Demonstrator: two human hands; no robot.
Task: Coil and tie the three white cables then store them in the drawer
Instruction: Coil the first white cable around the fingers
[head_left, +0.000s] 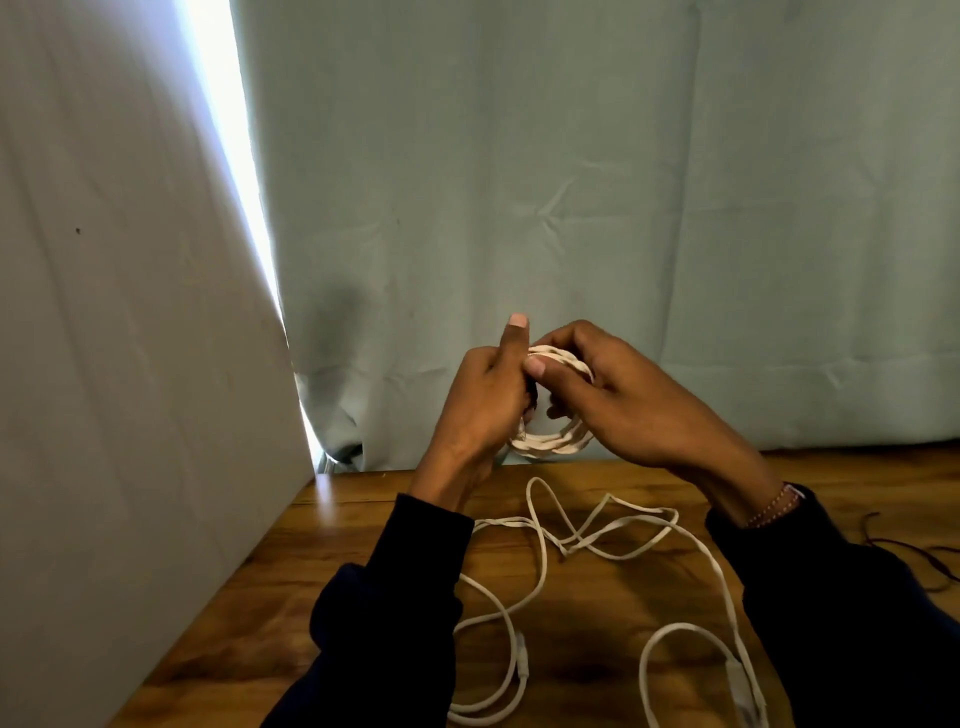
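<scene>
Head view: both hands, left hand and right hand, grip a coiled white cable held upright between them above the table; loose white cables lie sprawled below the hands, nearer the wrists, drawer unseen

Left hand and right hand grip white coil above wooden table; loose cables sprawl below grip.

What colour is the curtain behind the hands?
Pale green curtain, shown best in the head view.
</scene>
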